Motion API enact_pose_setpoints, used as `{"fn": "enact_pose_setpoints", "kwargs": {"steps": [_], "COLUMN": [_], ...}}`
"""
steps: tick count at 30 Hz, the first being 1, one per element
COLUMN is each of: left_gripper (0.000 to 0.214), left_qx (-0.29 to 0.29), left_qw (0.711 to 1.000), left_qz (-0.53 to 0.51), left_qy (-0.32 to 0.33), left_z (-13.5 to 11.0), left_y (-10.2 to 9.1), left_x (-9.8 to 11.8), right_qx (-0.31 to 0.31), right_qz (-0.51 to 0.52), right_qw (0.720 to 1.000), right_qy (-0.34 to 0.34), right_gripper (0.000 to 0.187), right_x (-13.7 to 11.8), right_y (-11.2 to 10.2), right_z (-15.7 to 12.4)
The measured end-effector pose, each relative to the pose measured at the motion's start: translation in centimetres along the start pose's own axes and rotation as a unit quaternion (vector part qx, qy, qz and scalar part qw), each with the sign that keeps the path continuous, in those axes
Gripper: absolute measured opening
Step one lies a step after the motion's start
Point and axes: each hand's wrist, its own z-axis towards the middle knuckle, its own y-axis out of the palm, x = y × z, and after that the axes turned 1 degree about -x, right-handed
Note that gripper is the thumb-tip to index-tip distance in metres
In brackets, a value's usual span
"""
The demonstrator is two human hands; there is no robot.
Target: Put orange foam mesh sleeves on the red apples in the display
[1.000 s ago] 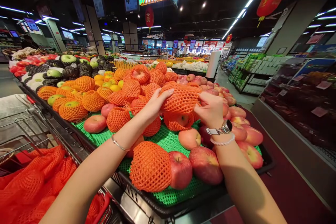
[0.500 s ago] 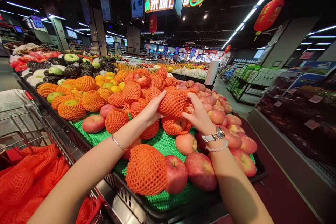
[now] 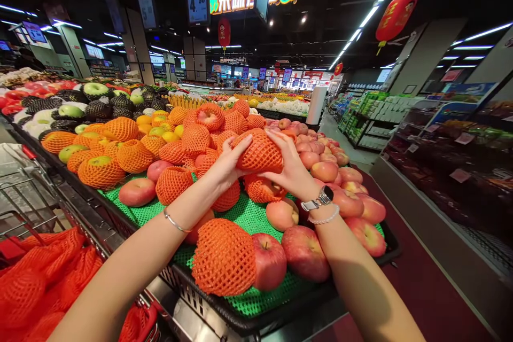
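Between my two hands, above the display, is an apple in an orange foam net [image 3: 260, 152]. My left hand [image 3: 229, 164] is closed on its left side, the thumb over the top. My right hand [image 3: 289, 163] wraps its right side, fingers on top and thumb below. The netting covers nearly all of this fruit. Just under it sits another netted apple [image 3: 262, 188], its skin partly showing. Nearer me lie a large netted apple [image 3: 223, 257] and two bare red apples [image 3: 269, 262] on the green mat [image 3: 256, 302].
Bare apples [image 3: 348, 200] fill the right side of the black crate [image 3: 236, 320]. Netted fruit [image 3: 120, 129] is heaped at the left. A shopping cart [image 3: 24, 192] with loose red foam nets [image 3: 44, 283] stands at lower left. Shelves [image 3: 452, 171] line the right.
My right hand has moved from the net's loose right end to around the fruit. The net now lies more closely over the apple. The view has shifted slightly to the right.
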Motion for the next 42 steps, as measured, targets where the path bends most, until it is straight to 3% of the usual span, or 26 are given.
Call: {"fn": "enact_pose_setpoints", "kwargs": {"steps": [5,12,16,19,23,26,30,33,38,42], "left_gripper": [0.039,0.042,0.03,0.031,0.048,0.046,0.036,0.039,0.066,0.071], "left_qx": [-0.065,-0.096,-0.119,-0.107,-0.095,-0.099,-0.058,0.007,0.168,0.199], "left_qw": [0.996,0.987,0.985,0.99,0.995,0.995,0.998,0.994,0.936,0.914], "left_qz": [-0.027,-0.098,-0.094,-0.058,0.004,0.029,0.021,0.025,0.135,0.145], "left_qy": [-0.049,-0.088,-0.08,-0.07,-0.03,0.0,0.025,0.108,0.278,0.323], "left_z": [-0.2,-0.2,-0.2,-0.1,0.2,0.1,0.7,2.1,4.5,5.1], "left_y": [0.1,-0.3,-0.6,-0.9,-1.3,-1.5,-2.3,-4.1,-8.2,-10.3], "left_x": [0.3,0.5,0.6,1.0,1.7,2.4,3.8,5.0,6.3,7.0], "right_qx": [0.045,0.065,0.075,0.091,0.122,0.108,0.121,0.146,0.132,0.112], "right_qz": [0.045,0.168,0.199,0.219,0.248,0.238,0.207,0.181,0.162,0.143], "right_qw": [0.997,0.974,0.961,0.957,0.951,0.956,0.959,0.957,0.959,0.967], "right_qy": [0.037,0.135,0.178,0.167,0.136,0.132,0.152,0.172,0.189,0.179], "right_gripper": [0.063,0.068,0.069,0.062,0.054,0.057,0.062,0.055,0.042,0.038], "right_x": [-0.1,0.5,0.6,0.4,-0.2,-0.6,-0.7,-0.6,-0.5,-0.5], "right_y": [-0.1,0.4,0.7,0.6,0.8,1.1,1.1,0.8,0.6,0.8], "right_z": [0.1,0.1,0.3,0.4,0.5,0.4,0.4,0.4,0.4,0.2]}}
